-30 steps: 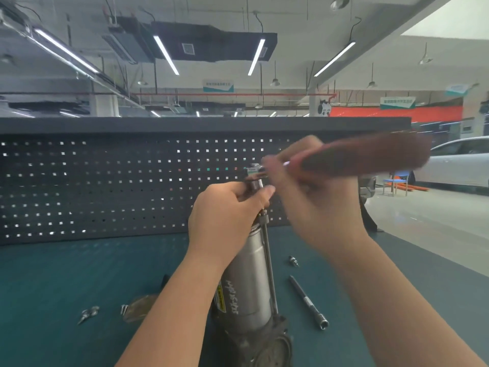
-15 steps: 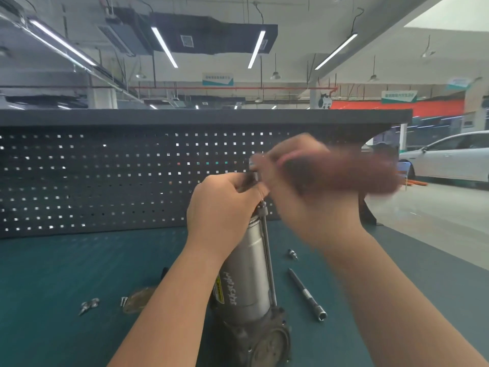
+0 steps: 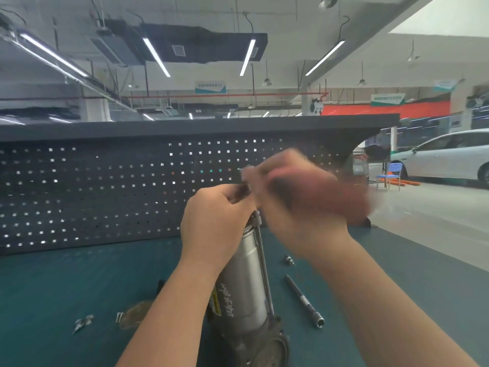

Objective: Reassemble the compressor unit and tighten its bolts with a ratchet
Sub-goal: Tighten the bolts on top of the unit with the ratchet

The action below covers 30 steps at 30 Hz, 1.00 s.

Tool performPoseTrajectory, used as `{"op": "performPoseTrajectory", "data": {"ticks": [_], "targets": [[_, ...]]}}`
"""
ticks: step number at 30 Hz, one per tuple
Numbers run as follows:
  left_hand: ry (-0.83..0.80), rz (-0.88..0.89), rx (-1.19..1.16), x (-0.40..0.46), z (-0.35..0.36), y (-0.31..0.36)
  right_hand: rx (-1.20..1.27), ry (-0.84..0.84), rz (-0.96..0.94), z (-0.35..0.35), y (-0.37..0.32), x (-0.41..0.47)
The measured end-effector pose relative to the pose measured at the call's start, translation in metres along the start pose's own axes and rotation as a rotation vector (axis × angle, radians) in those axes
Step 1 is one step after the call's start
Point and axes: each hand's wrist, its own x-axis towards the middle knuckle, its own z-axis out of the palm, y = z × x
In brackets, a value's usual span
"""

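The compressor unit (image 3: 244, 295), a silver cylinder on a dark cast base, stands tilted on the teal bench top. A long bolt (image 3: 263, 266) runs up its right side. My left hand (image 3: 214, 223) grips the top end of the compressor, fingers curled round the dark cap. My right hand (image 3: 293, 205), blurred by motion, holds the ratchet by its dark red handle (image 3: 341, 200), with the ratchet head at the top of the unit just right of my left hand. The bolt head under the ratchet is hidden.
An extension bar with a socket end (image 3: 304, 300) lies right of the compressor, a small fitting (image 3: 289, 260) beyond it. Loose bolts (image 3: 83, 323) and a brownish gasket (image 3: 135, 313) lie at the left. A dark pegboard (image 3: 92, 192) closes the bench's back; a white car (image 3: 444, 157) stands far right.
The ratchet handle has swung from pointing far right and level to lower and nearer me. My left hand has kept its grip on the compressor's top.
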Motion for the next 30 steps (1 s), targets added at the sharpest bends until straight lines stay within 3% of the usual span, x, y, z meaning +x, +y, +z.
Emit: {"op": "performPoseTrajectory", "data": {"ticks": [1,3,5,8,9,10,11,14,16,18,19,22,24,26,30], "targets": [[0.001,-0.004,0.023,0.002,0.000,-0.001,-0.083,-0.064,-0.144,0.003,-0.001,-0.003],[-0.001,-0.017,0.048,0.002,-0.001,-0.002,-0.001,-0.020,-0.117,0.007,0.000,-0.008],[-0.009,-0.021,0.017,-0.001,-0.001,0.001,0.309,0.152,0.243,0.008,0.005,-0.010],[-0.022,-0.006,-0.024,-0.004,-0.001,0.005,0.868,0.474,1.022,0.005,0.019,-0.003],[-0.025,0.002,-0.003,-0.005,-0.001,0.006,0.933,0.506,1.126,0.007,0.023,-0.003],[-0.027,0.000,0.004,-0.005,-0.001,0.006,0.906,0.490,1.102,0.007,0.024,-0.003],[-0.026,-0.014,-0.017,-0.006,0.000,0.008,0.812,0.437,0.959,0.007,0.021,-0.003],[-0.015,-0.050,-0.016,-0.003,-0.003,0.010,0.239,0.133,0.227,0.001,0.009,-0.004],[-0.052,-0.053,0.081,-0.003,-0.005,0.012,-0.090,-0.054,-0.070,0.004,0.005,-0.005],[-0.053,-0.056,0.039,-0.002,-0.005,0.010,-0.062,-0.040,-0.005,0.008,0.003,-0.008],[-0.027,-0.051,0.012,-0.002,-0.004,0.009,0.126,0.072,0.144,0.010,0.002,-0.009],[-0.029,-0.029,-0.030,-0.004,-0.001,0.007,0.888,0.435,0.916,0.006,0.011,0.000],[-0.028,0.000,-0.005,-0.005,-0.001,0.007,1.105,0.496,1.241,0.002,0.022,0.004],[-0.028,-0.004,0.010,-0.004,0.000,0.005,0.997,0.429,1.148,0.000,0.024,0.003],[-0.010,-0.026,0.028,-0.005,0.000,0.009,0.263,0.072,0.256,-0.004,0.005,0.002]]}}
